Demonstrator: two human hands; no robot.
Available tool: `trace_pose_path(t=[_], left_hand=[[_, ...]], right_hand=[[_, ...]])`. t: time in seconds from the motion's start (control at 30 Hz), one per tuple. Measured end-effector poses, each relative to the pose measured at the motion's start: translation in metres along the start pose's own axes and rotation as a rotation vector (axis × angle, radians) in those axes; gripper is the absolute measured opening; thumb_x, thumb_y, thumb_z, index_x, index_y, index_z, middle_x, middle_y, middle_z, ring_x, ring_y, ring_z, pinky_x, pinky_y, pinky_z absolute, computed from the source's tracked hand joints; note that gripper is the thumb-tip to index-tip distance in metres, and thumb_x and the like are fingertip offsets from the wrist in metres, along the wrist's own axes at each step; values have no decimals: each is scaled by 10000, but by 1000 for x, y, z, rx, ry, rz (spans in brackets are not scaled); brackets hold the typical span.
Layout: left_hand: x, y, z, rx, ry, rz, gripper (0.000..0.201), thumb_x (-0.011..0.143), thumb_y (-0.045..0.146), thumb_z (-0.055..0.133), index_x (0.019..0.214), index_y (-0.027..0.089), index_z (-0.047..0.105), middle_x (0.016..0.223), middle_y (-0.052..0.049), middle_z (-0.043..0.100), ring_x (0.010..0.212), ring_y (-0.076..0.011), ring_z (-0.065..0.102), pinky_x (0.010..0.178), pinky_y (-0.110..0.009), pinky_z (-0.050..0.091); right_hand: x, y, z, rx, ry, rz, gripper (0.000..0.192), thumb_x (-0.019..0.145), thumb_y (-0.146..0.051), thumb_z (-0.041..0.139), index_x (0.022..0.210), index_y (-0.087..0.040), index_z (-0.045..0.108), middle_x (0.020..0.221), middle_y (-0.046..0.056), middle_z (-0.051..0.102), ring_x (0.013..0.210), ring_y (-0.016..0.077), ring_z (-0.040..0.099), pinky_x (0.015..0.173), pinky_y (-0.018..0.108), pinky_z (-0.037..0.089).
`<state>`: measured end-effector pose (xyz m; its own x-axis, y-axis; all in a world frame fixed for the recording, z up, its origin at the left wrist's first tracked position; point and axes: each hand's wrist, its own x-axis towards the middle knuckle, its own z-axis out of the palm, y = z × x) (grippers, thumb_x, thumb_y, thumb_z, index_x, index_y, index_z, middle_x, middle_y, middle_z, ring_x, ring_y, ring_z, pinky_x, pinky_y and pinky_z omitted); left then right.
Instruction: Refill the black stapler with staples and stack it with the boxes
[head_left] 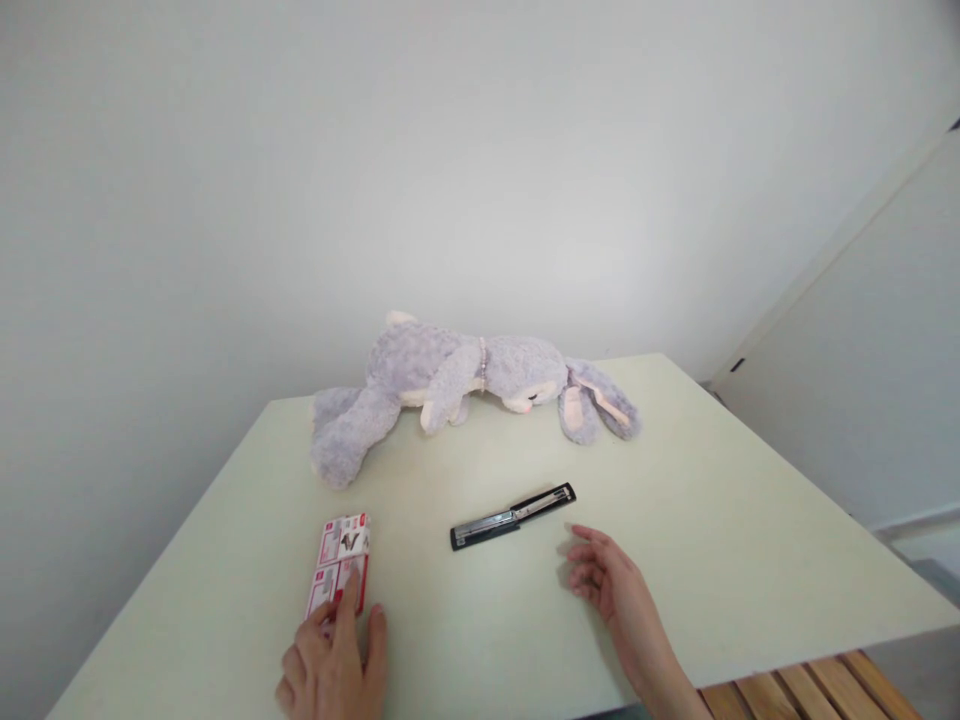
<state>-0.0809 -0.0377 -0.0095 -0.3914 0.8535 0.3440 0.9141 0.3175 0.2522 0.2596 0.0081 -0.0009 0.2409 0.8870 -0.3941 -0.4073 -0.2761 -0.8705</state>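
My left hand rests at the near edge of the pale green table, its index finger touching the nearer of two small red-and-white boxes that lie one behind the other. A black stapler, opened out flat with its metal track showing, lies in the middle of the table. My right hand hovers just right of and nearer than the stapler, fingers loosely curled and apart, holding nothing.
A grey plush rabbit lies on its side across the far part of the table, against a white wall. Wooden slats show beyond the table's near right edge. A white panel stands at the right.
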Motion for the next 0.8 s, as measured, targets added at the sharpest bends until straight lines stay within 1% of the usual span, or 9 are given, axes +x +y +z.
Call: trace_pose_path(t=[0.07,0.13,0.23,0.3,0.4,0.5,0.63,0.73,0.8], left_hand=[[-8,-11,3,-19,-27,89,496,974,418,566,1467,374,540,1327,-134,572,1143,-376,577,890,-619,526],[-16,-9,8,-136,-79,263,447,976,355,569,1419,409,586,1384,-95,582,1196,-340,585,931,-559,539],[-21,18,12,-341,-221,511,451,977,243,562,1390,417,610,1364,-38,650,1204,-265,620,961,-442,558],[-20,45,12,-435,-331,582,455,979,213,566,1398,387,604,1329,-35,683,1206,-250,626,982,-420,555],[-13,80,10,-547,-467,587,416,969,217,608,1365,344,619,1290,-42,701,1214,-248,618,1020,-424,542],[-4,96,11,-628,-536,574,404,920,215,686,1304,329,645,1229,-35,716,1170,-245,634,1009,-413,552],[3,91,15,-691,-579,560,315,905,208,708,1202,306,673,1171,-41,716,1123,-248,650,987,-416,563],[2,86,18,-714,-566,546,383,902,199,711,1264,307,646,1204,-49,706,1148,-252,645,1016,-428,557],[1,85,18,-720,-558,543,453,895,185,715,1317,322,622,1228,-44,701,1166,-250,642,1033,-430,551]], right_hand=[[-13,8,3,-157,-107,39,480,842,-584,682,1128,-199,696,786,27,695,515,143,596,435,254,466],[-23,16,11,-302,-251,75,524,842,-641,662,1121,-198,689,720,-2,659,425,103,499,374,222,350],[-27,25,28,-491,-439,65,540,886,-667,601,1155,-203,669,673,-44,612,373,71,389,363,206,267],[-22,26,36,-590,-509,7,497,929,-644,560,1078,-189,693,633,-52,579,401,74,375,398,209,270],[-6,22,37,-664,-516,-64,449,925,-601,594,843,-172,698,583,-44,533,495,95,399,478,220,278],[10,14,28,-697,-494,-84,412,882,-555,656,720,-176,653,580,-48,503,538,101,382,511,231,247],[18,3,9,-753,-470,-95,388,873,-506,676,668,-184,608,543,-69,438,521,96,328,513,241,202],[15,-2,2,-775,-453,-96,417,899,-531,646,666,-189,599,523,-63,460,500,101,342,513,243,228],[11,-1,4,-778,-469,-88,426,925,-560,610,723,-186,643,535,-50,504,499,110,383,518,241,268]])
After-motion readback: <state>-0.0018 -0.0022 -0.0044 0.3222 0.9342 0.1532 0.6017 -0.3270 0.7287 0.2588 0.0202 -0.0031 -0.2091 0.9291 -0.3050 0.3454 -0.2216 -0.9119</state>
